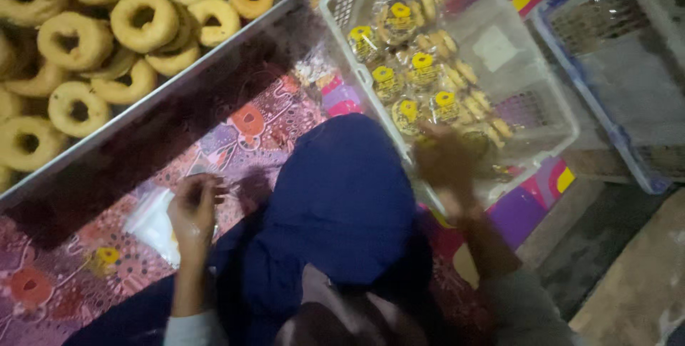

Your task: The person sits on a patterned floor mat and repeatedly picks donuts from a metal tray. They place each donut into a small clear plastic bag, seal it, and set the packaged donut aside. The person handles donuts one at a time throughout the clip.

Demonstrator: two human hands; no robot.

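white basket (549, 96) near blurred right hand (446, 164); left hand (191, 210) touches plastic bags (151, 223).

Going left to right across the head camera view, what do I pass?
Metal tray of ring doughnuts → left hand over clear plastic bags → dark blue cloth → right hand → white basket of packed doughnuts → blue-rimmed crate.

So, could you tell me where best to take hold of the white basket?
Probably the white basket's bare near-left rim, from above: the walls are open lattice, its packed rings sit lower inside, and the right hand already crowds the near end.
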